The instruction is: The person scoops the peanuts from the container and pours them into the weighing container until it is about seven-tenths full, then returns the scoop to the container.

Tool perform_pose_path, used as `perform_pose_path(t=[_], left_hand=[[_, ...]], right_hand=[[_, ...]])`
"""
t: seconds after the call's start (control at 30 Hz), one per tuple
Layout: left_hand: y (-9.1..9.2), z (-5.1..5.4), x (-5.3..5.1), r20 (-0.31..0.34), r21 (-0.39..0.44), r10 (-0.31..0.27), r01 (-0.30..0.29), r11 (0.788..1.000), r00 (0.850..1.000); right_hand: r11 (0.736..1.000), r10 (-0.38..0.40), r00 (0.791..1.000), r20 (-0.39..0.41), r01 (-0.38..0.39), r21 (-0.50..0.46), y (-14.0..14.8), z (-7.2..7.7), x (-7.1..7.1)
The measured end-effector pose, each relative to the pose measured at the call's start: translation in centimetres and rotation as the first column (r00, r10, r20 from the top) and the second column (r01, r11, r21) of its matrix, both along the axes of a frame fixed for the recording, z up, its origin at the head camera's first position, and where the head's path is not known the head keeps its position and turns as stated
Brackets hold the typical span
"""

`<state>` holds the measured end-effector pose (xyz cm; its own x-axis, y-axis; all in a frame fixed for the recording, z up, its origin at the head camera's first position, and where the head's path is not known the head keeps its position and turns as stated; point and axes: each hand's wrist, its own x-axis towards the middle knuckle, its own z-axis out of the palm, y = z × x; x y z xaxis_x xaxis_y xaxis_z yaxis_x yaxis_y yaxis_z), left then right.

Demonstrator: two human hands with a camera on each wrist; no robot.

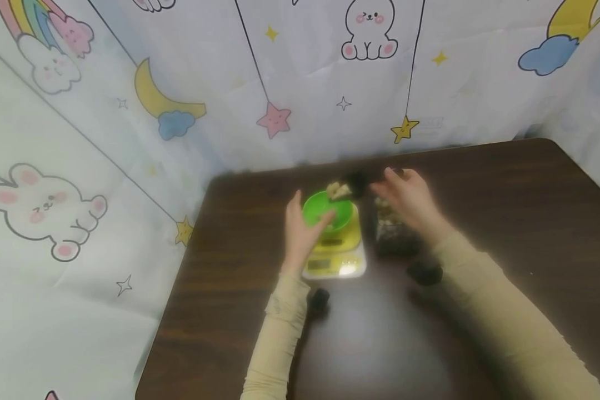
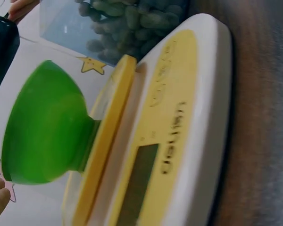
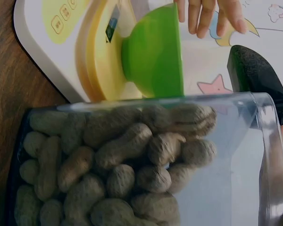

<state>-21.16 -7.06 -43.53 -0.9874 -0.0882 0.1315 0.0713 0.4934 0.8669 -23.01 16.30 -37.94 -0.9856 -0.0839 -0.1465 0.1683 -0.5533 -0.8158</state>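
Note:
A green bowl [image 1: 314,208] stands on the yellow-and-white kitchen scale [image 1: 334,265]. Beside its left rim is my left hand [image 1: 300,236], fingers extended and thumb toward the bowl; in the right wrist view those fingers [image 3: 207,16] look straight, and firm contact is unclear. My right hand [image 1: 412,197] grips a black scoop [image 1: 358,184], also visible in the right wrist view as a dark scoop [image 3: 257,77]. Pale peanuts [image 1: 338,191] lie at the scoop's front, over the bowl's far right rim. Under the right hand stands a clear container [image 3: 240,122] of unshelled peanuts [image 3: 122,146].
The dark wooden table [image 1: 505,222] carries the scale and the container side by side. A white cartoon-printed sheet [image 1: 320,83] hangs behind and at the left. The scale's display [image 2: 137,183] faces my side, its reading illegible.

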Motion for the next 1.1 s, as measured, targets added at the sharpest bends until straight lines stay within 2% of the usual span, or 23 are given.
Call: perform_pose_path(t=[0.23, 0.47, 0.6, 0.83, 0.97, 1.03, 1.1], left_hand=[[0.1, -1.6, 0.0, 0.033, -0.001, 0.008, -0.008, 1.000, 0.999], [0.3, -2.3, 0.0, 0.041, -0.024, 0.007, -0.006, 1.000, 0.999], [0.3, -2.5, 0.0, 0.055, -0.046, -0.002, 0.005, 0.999, 0.999], [0.3, -2.6, 0.1, 0.060, -0.058, -0.015, 0.019, 0.998, 0.998], [0.4, -2.7, 0.0, 0.006, -0.066, -0.027, 0.027, 0.997, 1.000], [0.4, -2.7, 0.0, -0.010, -0.069, -0.030, 0.029, 0.997, 0.999], [0.3, -2.7, 0.0, -0.020, -0.070, -0.033, 0.031, 0.997, 0.999]], right_hand=[[0.997, -0.026, 1.000, 0.002, 0.026, 0.074, -0.4, -0.4, -0.4], [0.994, -0.036, 0.999, 0.015, 0.034, 0.108, -0.6, -0.4, -0.5], [0.981, -0.044, 0.999, 0.017, 0.040, 0.188, -0.8, -0.4, -0.4], [0.948, -0.053, 0.998, 0.032, 0.040, 0.315, -1.1, -0.4, -0.6], [0.927, -0.059, 0.998, 0.013, 0.050, 0.372, -1.1, -0.8, -0.7], [0.909, -0.060, 0.998, -0.009, 0.059, 0.414, -1.2, -0.9, -0.5], [0.876, -0.054, 0.998, -0.042, 0.068, 0.477, -1.3, -1.1, -0.4]])
